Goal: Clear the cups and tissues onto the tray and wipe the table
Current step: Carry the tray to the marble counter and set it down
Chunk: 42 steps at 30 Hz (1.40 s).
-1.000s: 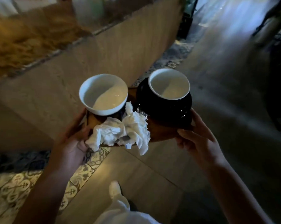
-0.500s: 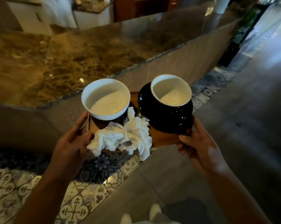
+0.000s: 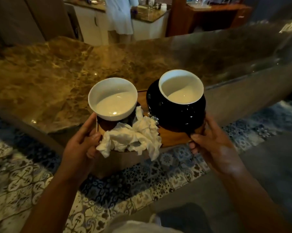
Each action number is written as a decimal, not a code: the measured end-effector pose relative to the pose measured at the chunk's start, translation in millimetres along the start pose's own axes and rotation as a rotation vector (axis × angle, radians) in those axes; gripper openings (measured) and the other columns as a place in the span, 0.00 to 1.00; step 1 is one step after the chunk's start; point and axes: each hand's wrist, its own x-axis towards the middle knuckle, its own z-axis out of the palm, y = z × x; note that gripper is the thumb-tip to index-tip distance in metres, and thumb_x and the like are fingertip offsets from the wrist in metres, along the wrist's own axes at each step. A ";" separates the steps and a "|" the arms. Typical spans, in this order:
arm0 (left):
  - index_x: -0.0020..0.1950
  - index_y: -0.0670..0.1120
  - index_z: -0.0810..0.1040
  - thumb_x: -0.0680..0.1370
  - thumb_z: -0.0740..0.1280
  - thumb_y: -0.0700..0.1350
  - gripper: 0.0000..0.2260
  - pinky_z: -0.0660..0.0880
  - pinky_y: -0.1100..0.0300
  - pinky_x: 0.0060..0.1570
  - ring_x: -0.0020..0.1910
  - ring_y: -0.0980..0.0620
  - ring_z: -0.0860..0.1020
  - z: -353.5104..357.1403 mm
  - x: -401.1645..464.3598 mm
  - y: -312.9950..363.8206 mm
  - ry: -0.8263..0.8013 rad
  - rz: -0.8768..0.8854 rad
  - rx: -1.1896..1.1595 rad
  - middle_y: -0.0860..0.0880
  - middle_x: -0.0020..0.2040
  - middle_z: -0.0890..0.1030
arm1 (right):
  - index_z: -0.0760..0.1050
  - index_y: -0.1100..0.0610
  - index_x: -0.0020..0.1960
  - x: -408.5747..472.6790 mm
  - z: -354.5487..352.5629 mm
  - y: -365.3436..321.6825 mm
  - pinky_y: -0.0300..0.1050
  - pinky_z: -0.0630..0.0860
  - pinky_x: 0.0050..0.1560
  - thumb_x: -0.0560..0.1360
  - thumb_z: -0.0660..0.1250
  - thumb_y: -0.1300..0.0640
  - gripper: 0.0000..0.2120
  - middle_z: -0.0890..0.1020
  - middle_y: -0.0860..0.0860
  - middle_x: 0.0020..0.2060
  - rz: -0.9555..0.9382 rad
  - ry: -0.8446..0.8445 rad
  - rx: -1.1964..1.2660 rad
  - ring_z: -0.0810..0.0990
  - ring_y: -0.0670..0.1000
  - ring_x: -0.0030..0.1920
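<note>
I carry a small wooden tray (image 3: pixel 173 137) in both hands, held in the air just short of a marble counter. My left hand (image 3: pixel 80 145) grips its left end and my right hand (image 3: pixel 210 145) grips its right end. On the tray's left stands a white cup (image 3: pixel 113 98) on a dark saucer. On the right stands a cup with a black outside and white inside (image 3: pixel 180 96) on a black saucer. Crumpled white tissues (image 3: pixel 131 139) lie at the tray's front and hang over its edge.
The brown marble counter (image 3: pixel 57 73) stretches across in front of me, its near edge close to the tray. Behind it a person in a light blue garment (image 3: pixel 119 14) stands at white kitchen cabinets. Patterned floor tiles (image 3: pixel 24 174) lie below; my foot shows at the bottom.
I have walked up to the counter with the tray, and my view has lifted, so the countertop and the kitchen behind now show. My grip and the tray's load are unchanged.
</note>
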 end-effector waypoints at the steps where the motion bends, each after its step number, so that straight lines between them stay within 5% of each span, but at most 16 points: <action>1: 0.66 0.59 0.82 0.76 0.65 0.39 0.22 0.82 0.55 0.53 0.62 0.49 0.83 -1.0 9.8 1.1 0.013 0.001 -0.008 0.49 0.68 0.83 | 0.63 0.47 0.79 15.5 0.4 -3.3 0.40 0.79 0.32 0.71 0.68 0.67 0.39 0.80 0.58 0.43 0.009 -0.008 -0.007 0.80 0.51 0.34; 10: 0.68 0.63 0.81 0.76 0.69 0.40 0.24 0.82 0.54 0.55 0.64 0.49 0.83 -55.3 112.5 25.7 0.054 0.046 0.044 0.50 0.66 0.84 | 0.69 0.35 0.70 143.1 38.3 5.6 0.43 0.79 0.33 0.69 0.71 0.65 0.37 0.83 0.59 0.45 0.045 -0.035 0.012 0.82 0.53 0.35; 18: 0.66 0.62 0.83 0.75 0.71 0.38 0.25 0.81 0.62 0.54 0.61 0.53 0.84 -137.5 221.6 82.1 -0.017 -0.019 0.068 0.49 0.63 0.85 | 0.64 0.38 0.74 238.4 122.7 31.6 0.43 0.80 0.34 0.71 0.71 0.65 0.39 0.85 0.54 0.43 0.051 0.037 0.076 0.82 0.52 0.36; 22: 0.63 0.66 0.83 0.75 0.74 0.40 0.24 0.83 0.60 0.50 0.61 0.50 0.84 -166.2 270.2 103.9 -0.050 -0.094 0.102 0.48 0.64 0.85 | 0.59 0.44 0.80 280.5 155.8 41.2 0.44 0.80 0.35 0.71 0.72 0.66 0.44 0.82 0.60 0.46 0.071 0.079 0.079 0.81 0.54 0.36; 33: 0.64 0.67 0.82 0.72 0.77 0.42 0.25 0.84 0.55 0.49 0.58 0.46 0.86 -202.0 351.0 86.4 -0.030 -0.187 0.087 0.41 0.61 0.85 | 0.58 0.44 0.81 385.9 159.6 65.1 0.45 0.81 0.35 0.76 0.66 0.74 0.42 0.86 0.55 0.46 0.185 0.044 0.035 0.82 0.53 0.36; 42: 0.81 0.56 0.66 0.73 0.74 0.40 0.38 0.84 0.55 0.41 0.47 0.46 0.86 -205.5 379.4 64.1 0.111 -0.248 0.203 0.40 0.54 0.87 | 0.56 0.43 0.81 445.3 151.1 86.5 0.44 0.82 0.36 0.76 0.67 0.74 0.43 0.87 0.53 0.43 0.283 0.010 0.014 0.83 0.52 0.36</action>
